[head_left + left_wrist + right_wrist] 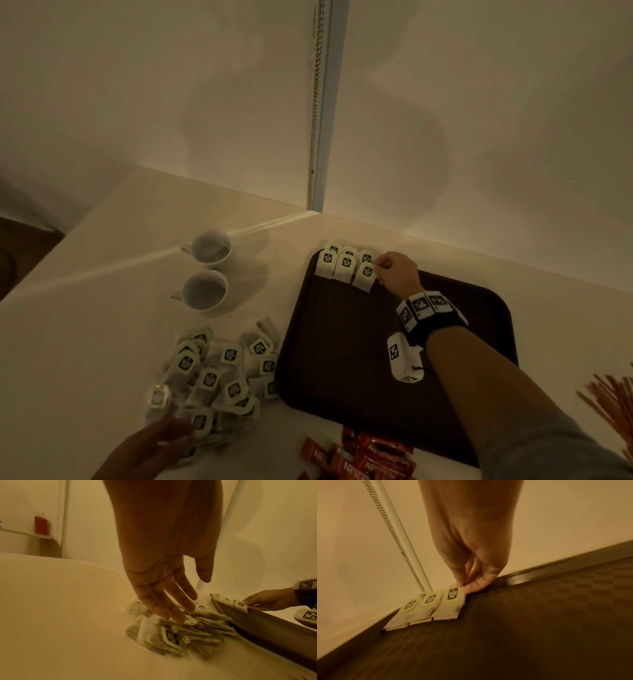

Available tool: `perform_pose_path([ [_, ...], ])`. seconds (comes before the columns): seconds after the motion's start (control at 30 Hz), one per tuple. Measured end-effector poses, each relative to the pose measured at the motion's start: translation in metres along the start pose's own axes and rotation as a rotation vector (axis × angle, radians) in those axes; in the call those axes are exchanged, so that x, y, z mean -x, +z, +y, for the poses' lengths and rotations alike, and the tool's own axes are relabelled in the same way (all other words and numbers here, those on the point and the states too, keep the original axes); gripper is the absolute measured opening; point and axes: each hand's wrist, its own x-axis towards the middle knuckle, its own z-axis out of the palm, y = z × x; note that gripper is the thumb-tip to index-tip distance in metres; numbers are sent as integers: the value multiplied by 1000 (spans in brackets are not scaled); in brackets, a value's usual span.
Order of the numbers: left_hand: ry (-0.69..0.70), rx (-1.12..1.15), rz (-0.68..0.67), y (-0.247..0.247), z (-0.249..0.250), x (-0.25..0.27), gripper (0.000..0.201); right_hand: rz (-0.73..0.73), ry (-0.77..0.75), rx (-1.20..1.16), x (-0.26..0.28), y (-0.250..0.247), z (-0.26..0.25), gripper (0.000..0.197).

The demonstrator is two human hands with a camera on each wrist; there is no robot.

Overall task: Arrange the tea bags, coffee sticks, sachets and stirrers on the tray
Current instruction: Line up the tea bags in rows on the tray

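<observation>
Head view: my right hand [397,272] pinches the tag end of a tea bag [364,277] at the far left corner of the dark tray [479,308], I judge to lay it overlapping the bags already rowed there. My left hand [164,599], fingers straight, reaches into the loose tea-bag pile [219,373] on the counter, gripping nothing. Tag print is illegible; the orange coffee sticks [363,459] read a partial "NES".

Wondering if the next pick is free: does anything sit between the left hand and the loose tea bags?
Nothing visible does. The left hand hovers open directly over the tea bag pile, fingertips at its top.
</observation>
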Motion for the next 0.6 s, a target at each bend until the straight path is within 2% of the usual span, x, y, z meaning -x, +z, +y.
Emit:
perform_pose_path([
  [0.33,-107,23,40,-7,-27,3,20,30,-34,18,-8,7,-4,9],
  [0.47,-151,14,20,-4,-25,3,14,91,-85,33,4,7,-19,19],
  [0.53,-141,14,16,-2,-25,7,15,10,-224,60,24,14,-39,19],
  [0.6,-121,37,30,0,-29,13,17,-245,-405,122,53,30,-62,19],
])
